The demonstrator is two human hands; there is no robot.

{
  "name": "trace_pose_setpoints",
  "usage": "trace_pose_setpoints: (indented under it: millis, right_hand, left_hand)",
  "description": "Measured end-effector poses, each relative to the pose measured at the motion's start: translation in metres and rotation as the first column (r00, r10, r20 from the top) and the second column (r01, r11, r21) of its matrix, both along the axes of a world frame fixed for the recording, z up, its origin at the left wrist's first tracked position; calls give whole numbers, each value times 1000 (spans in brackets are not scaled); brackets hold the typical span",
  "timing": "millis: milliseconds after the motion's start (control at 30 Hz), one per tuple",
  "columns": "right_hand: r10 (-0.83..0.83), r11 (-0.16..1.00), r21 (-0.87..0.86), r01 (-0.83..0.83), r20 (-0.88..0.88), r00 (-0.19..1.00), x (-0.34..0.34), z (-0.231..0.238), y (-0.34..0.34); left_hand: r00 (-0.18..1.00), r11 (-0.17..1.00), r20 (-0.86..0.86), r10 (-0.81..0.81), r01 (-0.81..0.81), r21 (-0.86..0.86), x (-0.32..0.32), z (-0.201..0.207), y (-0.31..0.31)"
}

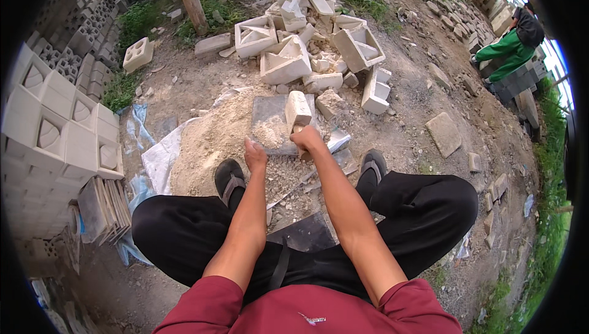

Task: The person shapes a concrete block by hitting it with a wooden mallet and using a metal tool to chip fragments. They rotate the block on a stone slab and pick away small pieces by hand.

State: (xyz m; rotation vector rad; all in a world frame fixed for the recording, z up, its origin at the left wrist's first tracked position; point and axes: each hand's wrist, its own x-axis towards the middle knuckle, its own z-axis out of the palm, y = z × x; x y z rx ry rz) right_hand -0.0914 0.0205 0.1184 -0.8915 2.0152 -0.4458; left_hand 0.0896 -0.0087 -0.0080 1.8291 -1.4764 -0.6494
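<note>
My right hand (pixel 307 139) is wrapped round the short handle of a mallet with a pale, block-shaped head (pixel 298 109). The head is over a dark flat slab (pixel 262 110) strewn with pale crumbs. At the slab's near left edge is my left hand (pixel 255 154), its fingers apart and holding nothing that I can see. A heap of pale crushed material (pixel 205 134) spreads to the left of the slab. Just right of the mallet's head lies a rough broken chunk (pixel 329 104).
Broken hollow blocks (pixel 285 61) are piled beyond the slab. Stacked pale blocks (pixel 52 119) form a wall at left, with thin boards (pixel 104 211) leaning below. A wooden post (pixel 191 0) stands far left. A person in green trousers (pixel 509 52) bends at far right.
</note>
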Motion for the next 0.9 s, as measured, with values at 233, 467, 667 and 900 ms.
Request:
trace_pose_setpoints:
  millis: [233,467,667,900]
  right_hand:
    - [-104,992,-101,75,-319,942,38,-52,63]
    - [56,980,-188,-62,-37,998,10,0,9]
    - [138,975,-142,-171,-214,967,78,-31,49]
    - [166,972,-146,-186,-140,976,89,-11,24]
  left_hand:
    - [1000,998,-31,-2,4,67,-21,18,0]
    - [991,968,-117,60,-29,251,-3,-5,-10]
    - [472,932,-821,322,-6,362,14,-25,-26]
    - [416,957,-873,256,21,290,22,-34,-24]
